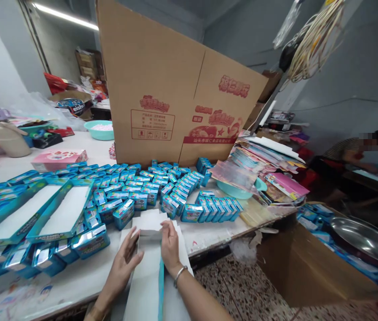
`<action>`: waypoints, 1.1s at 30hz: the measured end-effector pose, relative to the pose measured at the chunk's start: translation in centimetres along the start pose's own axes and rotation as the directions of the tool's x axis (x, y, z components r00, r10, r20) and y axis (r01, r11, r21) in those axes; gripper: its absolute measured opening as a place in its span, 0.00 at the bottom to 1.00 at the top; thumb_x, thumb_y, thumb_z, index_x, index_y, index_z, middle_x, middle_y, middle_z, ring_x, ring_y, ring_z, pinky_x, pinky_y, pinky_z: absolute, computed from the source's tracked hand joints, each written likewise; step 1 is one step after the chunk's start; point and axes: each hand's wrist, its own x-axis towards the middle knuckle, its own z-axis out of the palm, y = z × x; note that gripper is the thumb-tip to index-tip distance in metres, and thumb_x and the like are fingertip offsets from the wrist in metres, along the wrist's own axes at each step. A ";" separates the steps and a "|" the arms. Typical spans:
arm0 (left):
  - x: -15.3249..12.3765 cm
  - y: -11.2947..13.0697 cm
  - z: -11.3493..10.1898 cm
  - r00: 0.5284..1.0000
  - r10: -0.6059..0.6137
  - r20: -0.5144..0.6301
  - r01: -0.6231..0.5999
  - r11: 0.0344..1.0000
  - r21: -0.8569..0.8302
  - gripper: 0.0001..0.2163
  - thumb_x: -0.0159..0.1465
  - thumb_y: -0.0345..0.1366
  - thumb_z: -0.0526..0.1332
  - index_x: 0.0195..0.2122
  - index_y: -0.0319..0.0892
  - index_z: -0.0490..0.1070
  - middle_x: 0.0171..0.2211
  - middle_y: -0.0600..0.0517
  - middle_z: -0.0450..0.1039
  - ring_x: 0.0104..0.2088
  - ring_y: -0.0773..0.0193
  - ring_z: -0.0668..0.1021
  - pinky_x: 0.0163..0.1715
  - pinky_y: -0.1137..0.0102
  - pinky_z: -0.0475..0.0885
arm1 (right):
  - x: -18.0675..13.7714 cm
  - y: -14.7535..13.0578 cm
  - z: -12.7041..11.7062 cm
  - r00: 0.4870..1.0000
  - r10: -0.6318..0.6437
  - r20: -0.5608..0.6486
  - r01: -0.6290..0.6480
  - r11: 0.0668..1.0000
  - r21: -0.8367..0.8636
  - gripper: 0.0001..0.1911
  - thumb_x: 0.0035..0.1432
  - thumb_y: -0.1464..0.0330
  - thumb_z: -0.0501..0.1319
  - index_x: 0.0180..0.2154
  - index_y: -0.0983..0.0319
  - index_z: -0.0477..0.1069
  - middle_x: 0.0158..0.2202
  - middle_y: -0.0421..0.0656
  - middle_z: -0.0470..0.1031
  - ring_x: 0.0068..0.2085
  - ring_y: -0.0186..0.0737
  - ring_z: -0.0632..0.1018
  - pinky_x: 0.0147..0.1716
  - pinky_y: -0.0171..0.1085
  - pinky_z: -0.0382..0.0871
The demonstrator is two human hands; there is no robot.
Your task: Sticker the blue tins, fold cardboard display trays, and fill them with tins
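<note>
A partly folded cardboard tray (147, 276), white inside with a teal strip along its right side, lies in front of me on flat white card. Its far end wall and flaps (150, 221) stand raised. My right hand (170, 245) grips the far right corner with curled fingers. On the opposite side, my left hand (125, 256) touches the left edge, its fingers stretched and its thumb apart from them. Just beyond lie many small blue packs (124, 214) in loose rows. Two finished teal trays (66, 209) with white bottoms rest on packs to the left.
A tall brown carton (178, 89) stands behind the packs. Stacked printed sheets (269, 156) and a teal basin (235, 191) sit at the right. Below the table's right edge is an open carton (309, 263) beside a metal bowl (366, 240). Another person (349, 149) sits far right.
</note>
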 end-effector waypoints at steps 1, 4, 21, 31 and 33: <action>-0.2 0.0 -0.1 1.000 -0.019 0.001 0.019 0.998 -0.054 0.41 0.62 0.48 0.63 0.71 0.51 0.40 0.68 0.43 0.57 0.67 0.50 0.61 0.65 0.54 0.57 | 0.3 0.0 -0.7 0.997 -0.027 0.076 0.033 0.997 -0.071 0.21 0.72 0.62 0.40 0.36 0.61 0.68 0.33 0.43 0.73 0.39 0.39 0.73 0.42 0.36 0.66; -0.6 0.4 -0.6 0.998 -0.059 0.021 0.059 0.998 -0.024 0.39 0.62 0.51 0.61 0.71 0.48 0.44 0.68 0.44 0.57 0.68 0.50 0.60 0.65 0.53 0.57 | 1.9 -0.4 -3.1 0.887 -0.164 0.431 0.279 0.935 -0.218 0.14 0.69 0.63 0.52 0.35 0.61 0.72 0.34 0.42 0.75 0.41 0.38 0.75 0.43 0.35 0.67; 0.9 5.5 -3.0 0.918 -0.187 0.350 -0.265 0.367 0.892 0.36 0.57 0.21 0.47 0.69 0.44 0.53 0.55 0.42 0.75 0.54 0.49 0.77 0.54 0.56 0.70 | 3.0 -3.8 -4.2 0.672 0.127 0.729 0.545 0.581 -0.604 0.15 0.61 0.67 0.58 0.47 0.69 0.73 0.41 0.56 0.80 0.42 0.50 0.81 0.34 0.39 0.69; 2.6 5.3 -3.0 0.918 -0.259 0.300 -0.215 0.308 0.927 0.34 0.59 0.24 0.47 0.69 0.41 0.53 0.50 0.38 0.78 0.48 0.49 0.80 0.44 0.62 0.71 | 5.0 -3.0 -6.7 0.557 0.262 0.788 0.303 0.820 -0.486 0.22 0.65 0.52 0.53 0.36 0.62 0.75 0.29 0.41 0.78 0.29 0.35 0.78 0.23 0.30 0.58; 2.0 4.8 -3.0 0.939 -0.216 0.268 -0.176 0.370 0.912 0.32 0.59 0.26 0.48 0.67 0.39 0.57 0.50 0.36 0.78 0.48 0.46 0.80 0.45 0.59 0.71 | 4.4 -3.3 -7.2 0.525 0.241 0.816 0.292 0.850 -0.439 0.22 0.63 0.49 0.55 0.44 0.60 0.73 0.31 0.39 0.79 0.28 0.35 0.78 0.23 0.30 0.61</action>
